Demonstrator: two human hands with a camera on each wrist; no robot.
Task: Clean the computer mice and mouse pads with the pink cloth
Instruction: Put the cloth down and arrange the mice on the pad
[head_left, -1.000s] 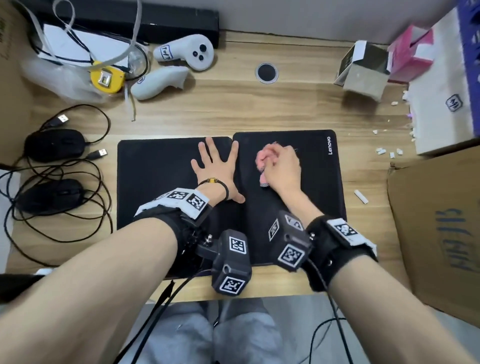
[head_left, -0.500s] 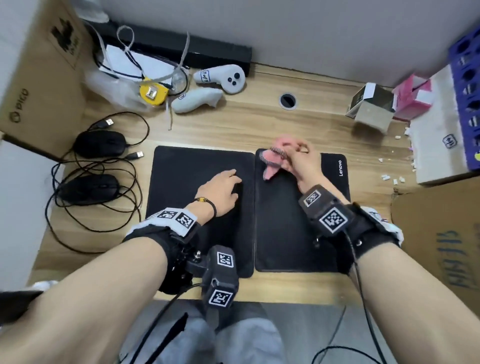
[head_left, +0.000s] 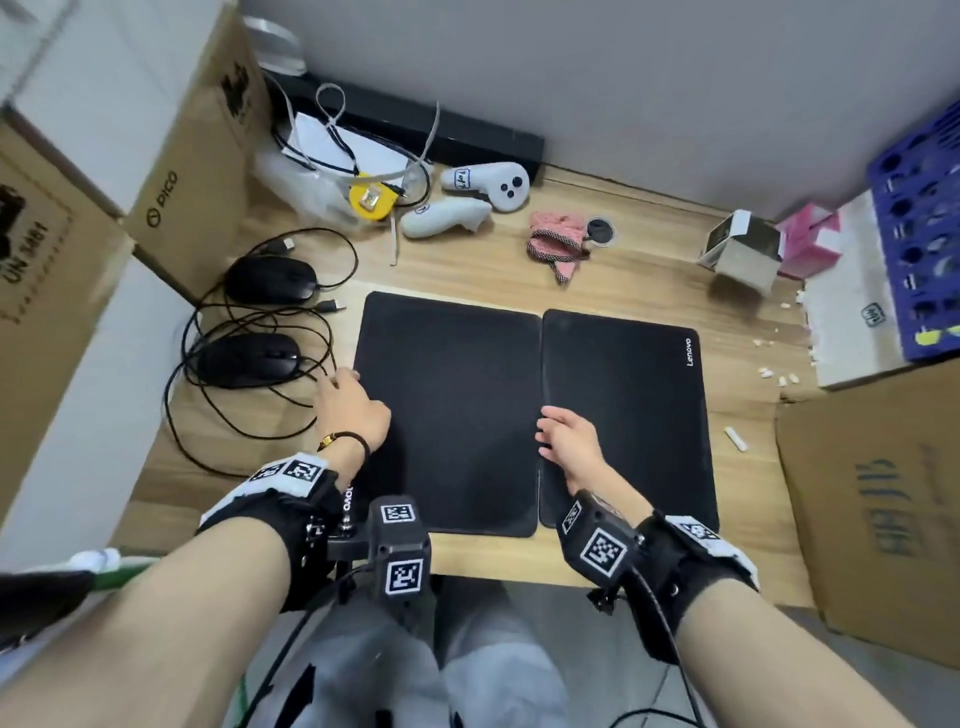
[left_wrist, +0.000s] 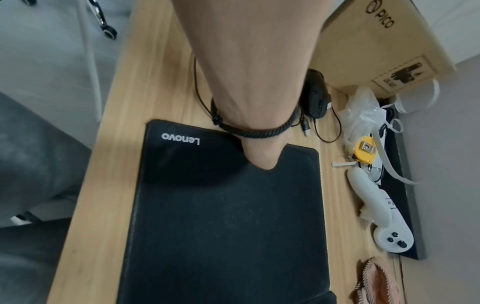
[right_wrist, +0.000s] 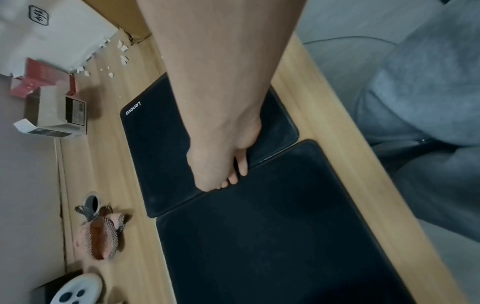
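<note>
Mouse pads (head_left: 452, 410) printed "Lenovo"; box (head_left: 192, 171) "PICO".

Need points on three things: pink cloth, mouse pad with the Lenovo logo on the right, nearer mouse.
pink cloth (head_left: 557, 240), head view, middle of the crumpled fabric.
right mouse pad (head_left: 644, 395), head view, bare black surface.
nearer mouse (head_left: 248, 359), head view, top shell.

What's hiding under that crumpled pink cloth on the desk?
The crumpled pink cloth lies on the wooden desk and overlaps the edge of a round cable hole. Whatever else is beneath it is covered.
</note>
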